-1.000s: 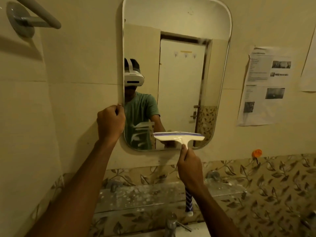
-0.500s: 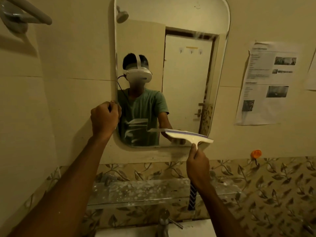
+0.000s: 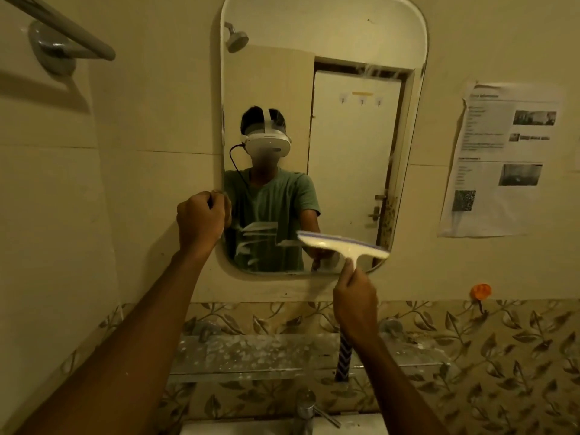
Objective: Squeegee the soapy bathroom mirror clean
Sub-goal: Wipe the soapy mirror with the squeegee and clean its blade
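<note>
A tall mirror [image 3: 351, 42] with rounded corners hangs on the cream tiled wall. White soap streaks [image 3: 254, 237] mark its lower left part. My left hand [image 3: 201, 219] is closed on the mirror's left edge, low down. My right hand [image 3: 356, 301] grips the handle of a white squeegee [image 3: 342, 244] with a blue-edged blade. The blade sits tilted against the lower right of the glass, its right end lower. The handle's dark striped end pokes out below my wrist.
A spotted glass shelf [image 3: 251, 354] runs below the mirror, above a chrome tap [image 3: 306, 409] and basin. A towel bar [image 3: 62, 36] sits at upper left. A printed paper [image 3: 499, 158] and an orange hook [image 3: 480, 291] are on the right wall.
The view has shifted so more of the mirror shows. The squeegee blade has tilted, its right end lower, and sits slightly further right at the mirror's bottom. My left hand keeps its hold.
</note>
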